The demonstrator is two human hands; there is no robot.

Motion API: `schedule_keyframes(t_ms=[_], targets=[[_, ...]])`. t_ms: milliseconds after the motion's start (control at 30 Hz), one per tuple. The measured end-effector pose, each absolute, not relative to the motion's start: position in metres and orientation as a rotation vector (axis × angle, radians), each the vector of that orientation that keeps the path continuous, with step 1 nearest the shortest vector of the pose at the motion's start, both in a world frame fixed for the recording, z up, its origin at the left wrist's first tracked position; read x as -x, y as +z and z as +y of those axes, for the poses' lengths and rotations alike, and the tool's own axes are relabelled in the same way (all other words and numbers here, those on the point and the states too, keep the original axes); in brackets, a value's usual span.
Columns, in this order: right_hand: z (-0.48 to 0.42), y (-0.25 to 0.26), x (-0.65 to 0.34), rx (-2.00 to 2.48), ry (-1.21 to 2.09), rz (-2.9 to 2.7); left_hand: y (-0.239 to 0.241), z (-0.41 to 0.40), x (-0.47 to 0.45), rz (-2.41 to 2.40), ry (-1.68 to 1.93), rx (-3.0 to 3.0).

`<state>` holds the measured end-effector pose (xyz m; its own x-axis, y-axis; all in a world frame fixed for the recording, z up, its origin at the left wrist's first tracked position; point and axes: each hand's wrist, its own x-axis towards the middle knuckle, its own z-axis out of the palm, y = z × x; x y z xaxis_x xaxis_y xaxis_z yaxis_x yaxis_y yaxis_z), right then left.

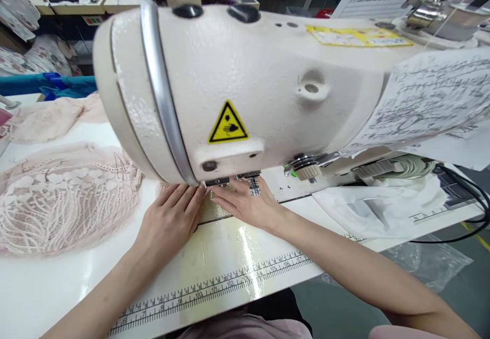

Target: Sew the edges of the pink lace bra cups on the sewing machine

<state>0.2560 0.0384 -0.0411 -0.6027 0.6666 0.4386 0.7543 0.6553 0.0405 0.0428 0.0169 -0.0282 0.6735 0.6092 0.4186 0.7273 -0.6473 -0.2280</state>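
A white sewing machine head [245,83] fills the upper middle and hides the needle area. Below its left end, my left hand [170,214] has its fingers close together on a piece of pale pink fabric [163,188]; most of that piece is hidden under the hand and the machine. My right hand [250,203] reaches in from the other side, palm down, fingers stretched and apart beside the presser area. Some of its fingertips are covered by the machine. Left of my left hand lies a pink lace piece with white fringe [69,201].
More pink fabric [57,117] lies at the back left. A printed ruler [214,290] runs along the table's front edge. White cloth [367,211] and a rolled pale green tape [413,168] sit on the right, near black cables [476,196]. Handwritten sheets [436,99] hang from the machine.
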Motion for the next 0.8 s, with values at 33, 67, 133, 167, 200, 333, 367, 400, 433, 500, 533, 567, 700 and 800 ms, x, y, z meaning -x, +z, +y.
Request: schedule_keyframes(t_ms=[33, 67, 133, 167, 200, 333, 367, 400, 433, 500, 533, 567, 700, 800], targets=[[0.0386, -0.0411, -0.2557, 1.119, -0.315, -2.489, -0.0278, 0.0169, -0.0431, -1.045, -0.428, 2.509], [0.0387, -0.0410, -0.2554, 1.117, -0.322, -2.491, -0.0275, 0.0168, -0.0434, -1.045, -0.422, 2.507], [0.0389, -0.0407, -0.2544, 1.115, -0.356, -2.484, -0.0271, 0.0164, -0.0439, -1.049, -0.407, 2.505], [0.0389, -0.0405, -0.2538, 1.113, -0.378, -2.480, -0.0271, 0.0162, -0.0441, -1.049, -0.400, 2.503], [0.0389, -0.0404, -0.2532, 1.110, -0.398, -2.479, -0.0271, 0.0160, -0.0442, -1.048, -0.392, 2.501], [0.0381, -0.0398, -0.2515, 1.112, -0.449, -2.484, -0.0277, 0.0158, -0.0448, -1.028, -0.390, 2.485], [0.0378, -0.0395, -0.2513, 1.116, -0.447, -2.488, -0.0278, 0.0158, -0.0450, -1.025, -0.394, 2.481], [0.0374, -0.0390, -0.2513, 1.124, -0.436, -2.494, -0.0278, 0.0159, -0.0453, -1.022, -0.399, 2.479], [0.0371, -0.0383, -0.2514, 1.134, -0.416, -2.501, -0.0278, 0.0159, -0.0455, -1.020, -0.403, 2.478], [0.0368, -0.0370, -0.2517, 1.152, -0.366, -2.516, -0.0277, 0.0161, -0.0459, -1.024, -0.413, 2.475], [0.0367, -0.0365, -0.2519, 1.162, -0.342, -2.522, -0.0277, 0.0162, -0.0460, -1.027, -0.417, 2.474], [0.0368, -0.0362, -0.2520, 1.172, -0.320, -2.523, -0.0277, 0.0163, -0.0460, -1.030, -0.419, 2.475], [0.0378, -0.0375, -0.2518, 1.184, -0.257, -2.516, -0.0285, 0.0167, -0.0464, -1.046, -0.431, 2.472], [0.0391, -0.0389, -0.2506, 1.192, -0.243, -2.498, -0.0286, 0.0171, -0.0473, -1.065, -0.429, 2.468]])
